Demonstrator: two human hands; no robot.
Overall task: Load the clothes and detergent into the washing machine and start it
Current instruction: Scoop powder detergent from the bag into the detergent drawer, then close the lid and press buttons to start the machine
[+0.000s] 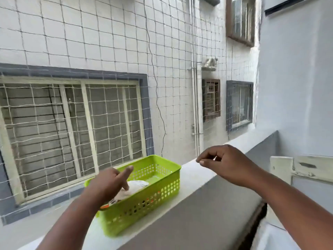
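Outside, netting (108,51) blocks the ledge (196,170) — green basket (162,192) sits there.

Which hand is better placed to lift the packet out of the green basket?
Left. The left hand is over the green basket, fingers by the white packet. The right hand hovers above the ledge.

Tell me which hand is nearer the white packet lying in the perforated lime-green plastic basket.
Left. The left hand reaches into the perforated lime-green plastic basket, fingers at the white packet. The right hand hovers beyond the basket, over the ledge.
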